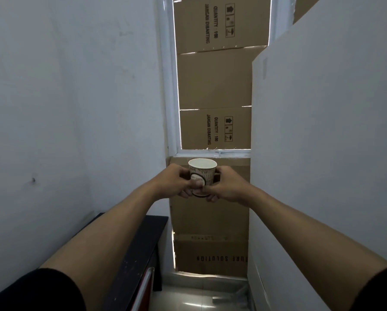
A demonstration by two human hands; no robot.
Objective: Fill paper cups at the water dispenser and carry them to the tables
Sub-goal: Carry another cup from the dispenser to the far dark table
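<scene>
Paper cup (202, 176) upright, both hands gripping.

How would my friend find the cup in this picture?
Look at the tall stack of brown cardboard boxes straight ahead. In front of it, the left hand and right hand hold a paper cup between them. It is the only small, round, white-rimmed thing there, with a printed pattern.

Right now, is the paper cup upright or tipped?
Upright. The paper cup shows its rim on top; the left hand and right hand hold it.
</scene>
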